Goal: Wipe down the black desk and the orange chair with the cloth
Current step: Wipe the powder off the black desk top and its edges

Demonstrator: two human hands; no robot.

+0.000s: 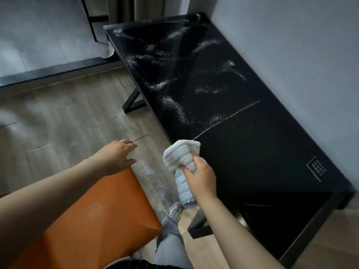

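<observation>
Orange chair [97,210] x1 under slack L hand [114,158]; R hand [202,177] grips 1 cloth [180,156] by 1 black desk [242,148].

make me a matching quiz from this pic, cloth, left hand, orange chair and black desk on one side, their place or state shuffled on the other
Column one
1 cloth
2 left hand
3 orange chair
4 black desk

Column two
a white powder scattered over its far part
b open, holding nothing
c bunched in the right hand
d at the lower left of the view, beside the desk

Pairs: 1-c, 2-b, 3-d, 4-a
</observation>
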